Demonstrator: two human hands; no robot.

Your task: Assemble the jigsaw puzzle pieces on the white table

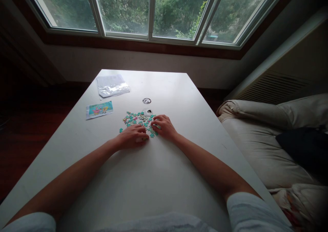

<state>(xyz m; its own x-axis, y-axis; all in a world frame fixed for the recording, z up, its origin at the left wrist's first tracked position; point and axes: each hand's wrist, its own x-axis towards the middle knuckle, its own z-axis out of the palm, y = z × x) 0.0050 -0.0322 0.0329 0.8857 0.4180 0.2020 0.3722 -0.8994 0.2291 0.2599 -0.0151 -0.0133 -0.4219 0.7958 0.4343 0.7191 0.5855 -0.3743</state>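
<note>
A loose pile of small jigsaw puzzle pieces [139,118], mostly teal with a few yellow and pink ones, is spread on the white table [153,177]. My left hand [132,136] rests at the pile's near left edge, fingers curled in toward the thumb. A puzzle piece seems to be between them, mostly hidden. At the right edge of the pile, my right hand [165,127] has its fingers bent, with a pale puzzle piece between fingertips and thumb. Both hands hide some pieces under them.
A small colourful picture card [99,110] lies left of the pile. Behind it is a clear plastic bag [112,85] with papers. Two round table fittings [147,101] sit beyond the pieces. To the right stands a beige sofa [258,136]; a window [151,13] is ahead.
</note>
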